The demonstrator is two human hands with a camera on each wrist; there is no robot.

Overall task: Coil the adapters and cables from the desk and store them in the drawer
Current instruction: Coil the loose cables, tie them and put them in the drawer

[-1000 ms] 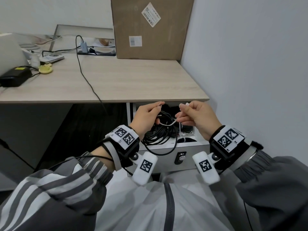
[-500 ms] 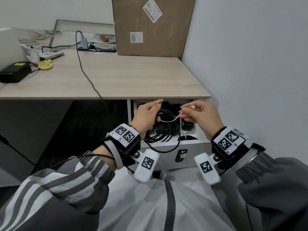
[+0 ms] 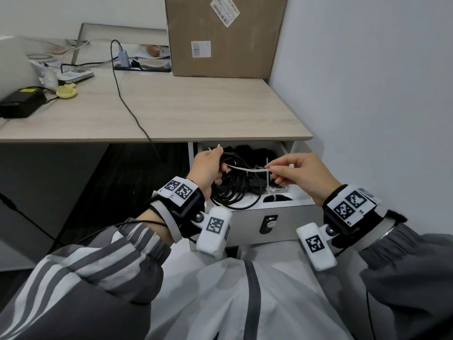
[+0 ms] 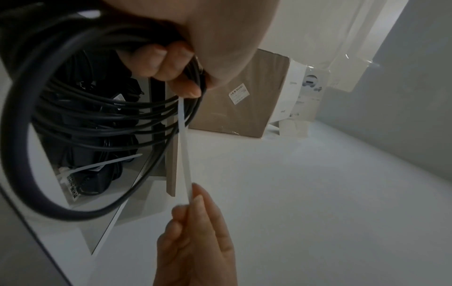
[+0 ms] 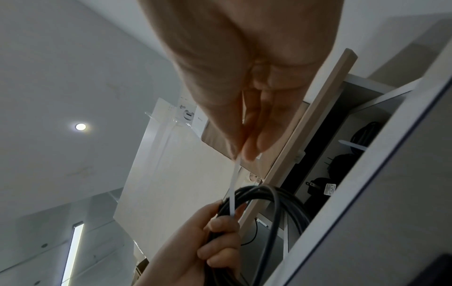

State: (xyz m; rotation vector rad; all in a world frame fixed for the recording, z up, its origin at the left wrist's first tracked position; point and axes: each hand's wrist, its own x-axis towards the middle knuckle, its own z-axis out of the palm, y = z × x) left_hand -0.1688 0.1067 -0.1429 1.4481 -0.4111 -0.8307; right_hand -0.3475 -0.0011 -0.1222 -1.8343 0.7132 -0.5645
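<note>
Head view, centre frame: L hand (image 3: pixel 208 168) gripping black cable coil (image 3: pixel 232 190), fingers curled round the bundle at its top; loops hang below the hand, over the open drawer (image 3: pixel 247 211). White zip tie (image 3: pixel 247 169) runs taut from L fist rightward to R hand (image 3: pixel 300 174), which pinches its free end btwn thumb + forefinger; other fingers loosely bent. Hands apart, tie spans the gap. Drawer sits under desk (image 3: pixel 196 111) edge, already holding black adapters (image 3: pixel 247 153) w/ another tie. Upper frame: cardboard box (image 3: pixel 220 35) on desk.
</note>
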